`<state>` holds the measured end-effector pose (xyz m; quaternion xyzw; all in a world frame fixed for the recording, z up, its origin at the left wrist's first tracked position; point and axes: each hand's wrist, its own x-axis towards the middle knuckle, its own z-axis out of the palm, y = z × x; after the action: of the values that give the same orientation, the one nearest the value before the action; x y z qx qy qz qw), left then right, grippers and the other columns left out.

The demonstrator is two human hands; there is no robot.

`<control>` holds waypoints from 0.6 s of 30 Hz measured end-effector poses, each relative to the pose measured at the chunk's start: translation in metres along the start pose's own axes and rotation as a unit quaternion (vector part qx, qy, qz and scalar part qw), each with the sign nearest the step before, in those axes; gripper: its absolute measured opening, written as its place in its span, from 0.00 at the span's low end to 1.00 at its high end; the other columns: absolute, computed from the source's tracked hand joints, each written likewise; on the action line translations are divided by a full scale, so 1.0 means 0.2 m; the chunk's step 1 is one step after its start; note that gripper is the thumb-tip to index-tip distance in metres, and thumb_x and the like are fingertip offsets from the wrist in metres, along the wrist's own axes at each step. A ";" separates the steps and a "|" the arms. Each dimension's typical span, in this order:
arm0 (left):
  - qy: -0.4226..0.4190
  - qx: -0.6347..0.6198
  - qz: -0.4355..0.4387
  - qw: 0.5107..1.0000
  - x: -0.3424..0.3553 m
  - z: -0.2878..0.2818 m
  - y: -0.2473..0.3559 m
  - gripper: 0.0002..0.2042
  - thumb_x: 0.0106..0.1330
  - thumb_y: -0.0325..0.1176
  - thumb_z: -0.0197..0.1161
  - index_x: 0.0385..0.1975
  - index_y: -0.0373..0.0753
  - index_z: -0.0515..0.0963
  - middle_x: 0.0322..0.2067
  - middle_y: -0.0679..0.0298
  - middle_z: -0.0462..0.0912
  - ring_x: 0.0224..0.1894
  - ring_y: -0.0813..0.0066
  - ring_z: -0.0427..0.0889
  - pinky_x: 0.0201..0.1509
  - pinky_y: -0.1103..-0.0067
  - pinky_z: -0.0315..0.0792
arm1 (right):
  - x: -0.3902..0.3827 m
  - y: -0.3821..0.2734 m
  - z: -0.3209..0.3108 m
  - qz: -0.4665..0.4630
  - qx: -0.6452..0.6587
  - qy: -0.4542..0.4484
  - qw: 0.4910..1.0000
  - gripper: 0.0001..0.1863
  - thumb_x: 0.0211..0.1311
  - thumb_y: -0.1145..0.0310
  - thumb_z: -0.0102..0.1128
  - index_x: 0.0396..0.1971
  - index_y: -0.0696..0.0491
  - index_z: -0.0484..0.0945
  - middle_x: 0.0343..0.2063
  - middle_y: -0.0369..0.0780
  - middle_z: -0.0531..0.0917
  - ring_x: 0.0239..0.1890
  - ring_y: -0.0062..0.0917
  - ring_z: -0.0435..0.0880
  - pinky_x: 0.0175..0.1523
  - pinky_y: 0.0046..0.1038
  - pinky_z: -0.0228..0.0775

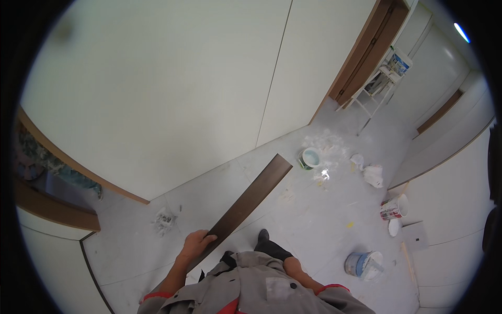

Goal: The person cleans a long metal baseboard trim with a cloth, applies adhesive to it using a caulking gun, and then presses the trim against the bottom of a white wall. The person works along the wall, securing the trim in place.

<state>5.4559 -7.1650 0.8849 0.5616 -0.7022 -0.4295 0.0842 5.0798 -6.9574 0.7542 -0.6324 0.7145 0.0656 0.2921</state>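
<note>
My left hand (197, 243) is closed around the lower end of a long, flat dark brown board (251, 196), thumb on its upper face. The board slants up and to the right, its far end held out over the floor towards a white bucket. My right forearm (303, 275) is bent in against my front, beside my dark trouser leg. The fingers of that hand are hidden, so what it holds, if anything, cannot be made out.
A white wall panel (172, 94) with brown edging stands ahead. On the grey floor are a bucket of pale liquid (311, 158), a blue bucket (356, 264), a white-and-red bucket (393, 208), a white bag (373, 176) and debris (164, 220). A stepladder (372, 102) stands far right.
</note>
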 end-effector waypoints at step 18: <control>0.011 0.046 -0.009 0.999 0.04 0.07 -0.01 0.20 0.67 0.50 0.60 0.32 0.36 0.82 0.31 0.50 0.81 0.38 0.50 0.81 0.44 0.63 0.73 | -0.27 -0.03 -0.64 -0.083 0.194 -0.117 0.970 0.16 0.61 0.66 0.60 0.50 0.49 0.79 0.42 0.50 0.85 0.48 0.47 0.83 0.52 0.43 0.74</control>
<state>5.4460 -7.1646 0.8712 0.5763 -0.7148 -0.3913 0.0623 5.0452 -6.9704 0.8886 -0.6086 0.6194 -0.0250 0.4952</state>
